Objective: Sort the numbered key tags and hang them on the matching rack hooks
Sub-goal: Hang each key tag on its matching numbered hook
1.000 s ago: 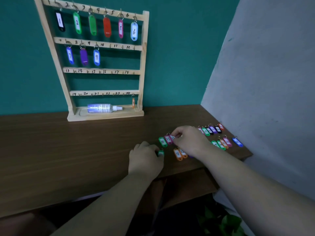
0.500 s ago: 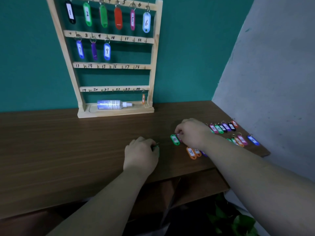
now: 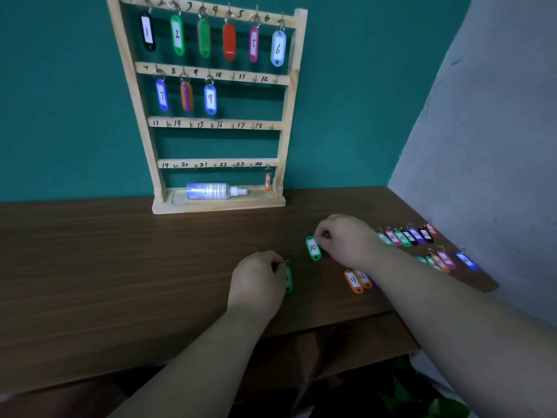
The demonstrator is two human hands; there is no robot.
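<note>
rack (image 3: 132,95): pale bare wood, matt.
tag 10 (image 3: 313,248): glossy green plastic, white paper insert, metal ring.
green tag (image 3: 289,281): glossy plastic.
table (image 3: 120,267): dark wood grain, smooth, faint sheen noted.
bottle (image 3: 211,191): clear plastic.

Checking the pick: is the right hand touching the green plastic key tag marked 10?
Touching. In the head view the right hand pinches the ring end of the green plastic key tag marked 10.

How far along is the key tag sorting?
Done: rack hooks 1 to 9 and 24 carry tags. In hand: the right hand pinches green tag 10; the left hand holds another green tag. Left: hooks 10 to 23 bare, loose tags on the table.
</note>
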